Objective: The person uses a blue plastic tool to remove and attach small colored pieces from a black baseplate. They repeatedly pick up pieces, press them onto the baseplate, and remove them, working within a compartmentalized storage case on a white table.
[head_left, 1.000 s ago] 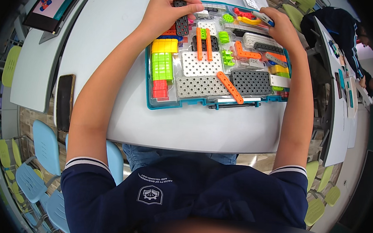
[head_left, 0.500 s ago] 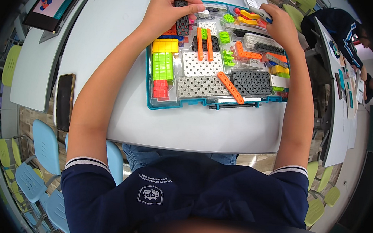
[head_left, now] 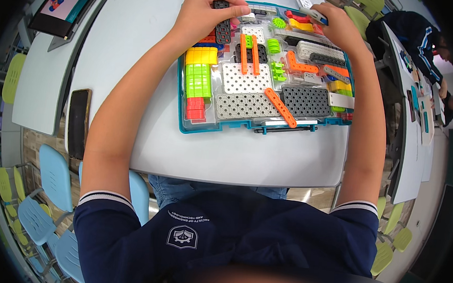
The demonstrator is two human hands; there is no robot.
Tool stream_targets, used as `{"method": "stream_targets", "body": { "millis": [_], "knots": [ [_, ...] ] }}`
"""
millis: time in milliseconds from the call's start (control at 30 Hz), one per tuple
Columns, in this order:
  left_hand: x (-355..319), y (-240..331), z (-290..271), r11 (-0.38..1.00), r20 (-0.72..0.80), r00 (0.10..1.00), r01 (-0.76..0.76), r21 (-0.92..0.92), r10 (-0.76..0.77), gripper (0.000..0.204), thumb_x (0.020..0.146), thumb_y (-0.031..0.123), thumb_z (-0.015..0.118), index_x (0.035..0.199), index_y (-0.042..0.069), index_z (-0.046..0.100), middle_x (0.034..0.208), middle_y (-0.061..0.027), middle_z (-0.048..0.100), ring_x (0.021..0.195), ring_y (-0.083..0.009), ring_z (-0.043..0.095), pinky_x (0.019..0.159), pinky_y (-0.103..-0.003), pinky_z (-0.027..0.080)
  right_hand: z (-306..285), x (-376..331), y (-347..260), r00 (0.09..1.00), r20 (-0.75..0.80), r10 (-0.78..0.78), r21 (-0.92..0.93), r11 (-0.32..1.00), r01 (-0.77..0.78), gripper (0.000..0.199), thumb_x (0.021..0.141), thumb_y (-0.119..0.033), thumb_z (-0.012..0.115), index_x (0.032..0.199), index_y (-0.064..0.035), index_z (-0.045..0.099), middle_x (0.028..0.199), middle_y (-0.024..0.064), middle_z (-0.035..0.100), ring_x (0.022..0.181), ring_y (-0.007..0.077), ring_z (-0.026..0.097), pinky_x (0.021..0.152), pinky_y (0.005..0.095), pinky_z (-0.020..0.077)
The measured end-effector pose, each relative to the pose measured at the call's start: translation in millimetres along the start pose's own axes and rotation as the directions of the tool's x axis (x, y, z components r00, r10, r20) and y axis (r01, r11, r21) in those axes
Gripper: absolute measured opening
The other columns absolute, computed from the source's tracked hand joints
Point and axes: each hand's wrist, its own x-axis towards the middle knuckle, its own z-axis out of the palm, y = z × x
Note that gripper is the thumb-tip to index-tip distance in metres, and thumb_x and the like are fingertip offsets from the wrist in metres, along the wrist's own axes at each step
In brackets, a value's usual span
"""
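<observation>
Near the top centre of the frame, the left hand [head_left: 199, 18] has its grip closed about a dark perforated strip [head_left: 223, 31], thumb crossing it; the far contact is hidden, so a loose hold could let the strip twist or drop among the parts in the teal-rimmed case [head_left: 212, 127]. At upper right, the right hand [head_left: 342, 26] has its grip pinching a slim grey tool [head_left: 314, 15] near yellow parts [head_left: 301, 26]; a slip there could knock those pieces about. The right forearm passes beside a white strip [head_left: 341, 100] that juts over the case's right rim and could be brushed loose. Lower centre, an orange bar [head_left: 280, 107] lies askew across two plates, easily nudged. A phone [head_left: 78, 123] near the left edge of the tabletop [head_left: 236, 157] risks falling if an elbow swings wide.
</observation>
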Motion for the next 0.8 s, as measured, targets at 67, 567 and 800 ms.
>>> {"method": "stream_targets", "body": {
  "millis": [67,567,800],
  "knots": [
    [0.4,0.3,0.5,1.0,0.006,1.0,0.021,-0.014,-0.021,0.026,0.089,0.021,0.077,0.106,0.002,0.074,0.096,-0.0074,0.074,0.08,-0.0106,0.071,0.074,-0.024,0.059,4.7,3.6,-0.3,1.0,-0.005,0.016,0.037,0.999,-0.016,0.044,0.08,-0.004,0.069,0.124,-0.0074,0.067,0.119,0.0135,0.068,0.11,0.035,0.064,0.096,0.0426,0.051],
    [-2.5,11.2,2.8,0.999,0.014,1.0,0.022,-0.024,-0.021,0.027,0.089,0.024,0.078,0.105,0.004,0.075,0.09,-0.0053,0.074,0.078,-0.0091,0.07,0.069,-0.024,0.059,-52.0,-67.6,-16.3,0.957,-0.195,0.217,0.327,0.934,-0.145,0.021,0.089,-0.023,0.077,0.1,-0.0055,0.071,0.086,0.0047,0.068,0.08,0.0137,0.06,0.075,0.0298,0.0484],
    [-2.8,12.0,2.5,0.991,0.017,0.997,0.078,-0.113,-0.076,0.025,0.089,0.021,0.078,0.106,0.003,0.075,0.083,-0.0054,0.073,0.074,-0.008,0.069,0.065,-0.023,0.057,-66.2,-161.9,-17.6,0.928,-0.2,0.316,0.4,0.891,-0.217,0.015,0.086,-0.01,0.076,0.097,-0.0022,0.07,0.086,0.0057,0.067,0.077,0.0166,0.06,0.075,0.0281,0.0481]
  ]
}}
